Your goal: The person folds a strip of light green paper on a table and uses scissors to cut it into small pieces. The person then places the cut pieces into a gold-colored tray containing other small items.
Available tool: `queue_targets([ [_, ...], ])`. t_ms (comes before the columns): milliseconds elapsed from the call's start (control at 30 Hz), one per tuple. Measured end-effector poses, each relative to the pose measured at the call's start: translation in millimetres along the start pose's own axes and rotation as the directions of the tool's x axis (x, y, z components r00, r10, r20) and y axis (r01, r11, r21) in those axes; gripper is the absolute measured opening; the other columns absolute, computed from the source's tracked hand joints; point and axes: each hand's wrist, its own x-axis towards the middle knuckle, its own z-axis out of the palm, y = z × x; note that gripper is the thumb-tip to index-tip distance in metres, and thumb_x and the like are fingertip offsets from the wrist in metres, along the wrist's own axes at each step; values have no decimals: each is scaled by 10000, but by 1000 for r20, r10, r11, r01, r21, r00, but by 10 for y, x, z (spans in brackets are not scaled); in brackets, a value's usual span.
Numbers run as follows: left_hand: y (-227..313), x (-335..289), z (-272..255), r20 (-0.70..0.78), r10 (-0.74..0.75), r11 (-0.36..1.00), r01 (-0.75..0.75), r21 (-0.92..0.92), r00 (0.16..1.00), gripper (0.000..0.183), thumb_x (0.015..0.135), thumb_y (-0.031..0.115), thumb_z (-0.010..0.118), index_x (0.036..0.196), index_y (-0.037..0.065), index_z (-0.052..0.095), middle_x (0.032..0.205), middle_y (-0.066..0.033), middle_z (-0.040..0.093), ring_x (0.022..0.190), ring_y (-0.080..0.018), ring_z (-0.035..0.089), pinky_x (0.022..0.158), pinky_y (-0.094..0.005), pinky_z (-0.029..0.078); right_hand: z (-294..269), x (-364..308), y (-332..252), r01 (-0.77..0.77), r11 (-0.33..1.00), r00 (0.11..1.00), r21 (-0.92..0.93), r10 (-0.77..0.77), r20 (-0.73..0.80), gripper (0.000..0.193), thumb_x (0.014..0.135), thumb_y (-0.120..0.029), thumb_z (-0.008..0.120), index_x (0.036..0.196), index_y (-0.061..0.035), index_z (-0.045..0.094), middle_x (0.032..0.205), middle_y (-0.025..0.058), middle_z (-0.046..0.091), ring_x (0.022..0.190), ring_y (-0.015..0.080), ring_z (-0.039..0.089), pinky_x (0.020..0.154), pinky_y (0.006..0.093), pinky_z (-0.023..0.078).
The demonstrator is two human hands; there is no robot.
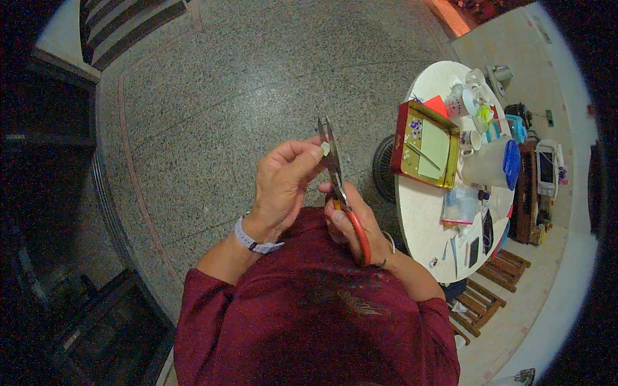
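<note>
Between the thumb and fingers of my left hand point(283, 177) is a small pale piece point(325, 148), perhaps paper; its exact kind is too small to make out. My right hand point(360, 222) grips a pair of scissors point(336, 168) by their orange-red handles. The blades point away from me and look slightly parted at the tips. They are right beside the pale piece; whether they touch it I cannot tell. Both hands are held in front of my body, above the floor.
To my right stands a round white table point(418, 244). On it are a red-and-gold tin point(404, 138) holding a pale green sheet and small blue bits, a clear container with a blue lid point(512, 164), cups and a phone. Wooden slatted stools point(479, 309) stand beyond. Steps point(129, 29) rise at far left.
</note>
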Motion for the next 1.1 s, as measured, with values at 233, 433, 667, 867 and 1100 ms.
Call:
queue_targets([
  [233,23,21,-23,13,0,1000,0,13,1000,146,918,97,591,997,-25,605,1085,-168,643,1041,-247,632,920,-369,510,-8,-4,-13,-56,998,998,13,55,17,374,936,-181,508,1281,-60,433,780,25,446,689,125,445,647,300,420],
  [433,57,18,30,16,-38,998,37,59,999,188,918,96,588,1041,-45,600,1077,-177,655,1009,-241,643,909,-367,513,2,9,1,-48,998,999,-31,48,5,368,931,-169,507,1277,-62,438,793,35,460,705,133,463,664,305,431],
  [667,40,58,-1,42,-20,991,14,136,999,200,915,102,596,1050,-45,607,1048,-179,668,958,-233,657,850,-352,534,-28,15,12,-55,998,998,28,53,44,388,935,-175,511,1294,-62,417,848,37,457,738,133,460,698,302,432],
  [867,40,76,-32,41,-50,986,43,158,998,197,909,103,606,1043,-41,616,1047,-180,670,936,-228,659,845,-355,536,-41,27,31,-56,995,995,82,49,85,503,935,-268,526,1343,-36,345,858,2,421,704,91,401,634,243,377],
  [1100,56,94,-14,47,-48,989,41,142,998,186,903,93,605,1036,-35,621,1057,-182,667,955,-231,653,876,-371,523,-60,41,32,-48,994,997,100,41,71,517,938,-313,526,1335,-30,354,838,-18,413,658,63,382,572,217,352],
])
